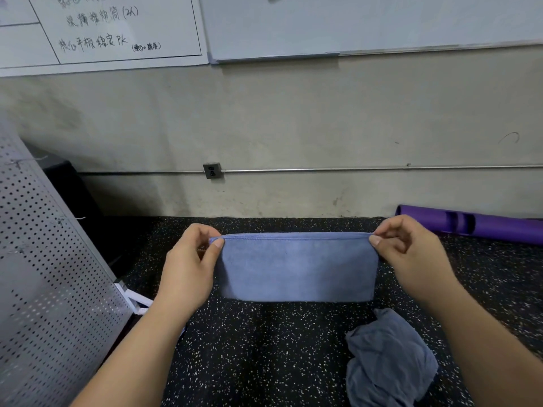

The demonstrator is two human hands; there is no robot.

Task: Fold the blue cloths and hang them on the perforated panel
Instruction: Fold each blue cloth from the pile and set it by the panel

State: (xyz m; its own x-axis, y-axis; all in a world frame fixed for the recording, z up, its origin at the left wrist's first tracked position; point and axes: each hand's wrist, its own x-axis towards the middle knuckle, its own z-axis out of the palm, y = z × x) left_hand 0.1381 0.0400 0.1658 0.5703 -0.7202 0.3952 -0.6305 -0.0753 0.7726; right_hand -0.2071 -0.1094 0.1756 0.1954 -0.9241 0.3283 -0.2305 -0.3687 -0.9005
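Left grip (188, 268) pinches the upper left corner of the folded blue cloth (296, 268), thumb in front, fingers curled behind. Right grip (411, 254) pinches the upper right corner the same way. Both are bare hands, closed on the cloth.

We note the cloth stretched taut between the two corners, centre of the frame. It forms a flat rectangle facing us. Its top edge shows stacked layers; the bottom edge runs straight. We cannot tell whether the bottom edge touches the floor (264, 362), which is black with white specks.

A second blue cloth (388, 359) lies crumpled on the floor, lower right of the frame, below the right forearm and apart from the held one.

The perforated panel (44, 274) stands tilted along the left edge of the frame. We see thin wire hooks on its face and a white bracket (132, 298) at its foot. No cloth hangs on the part we see.

Background: a grey wall with a socket (212, 170) and a thin horizontal pipe (352, 168). Two whiteboards (352, 22) sit at the top; the left one carries handwriting. A purple tube (484, 226) lies on the floor at the wall, right of the frame.
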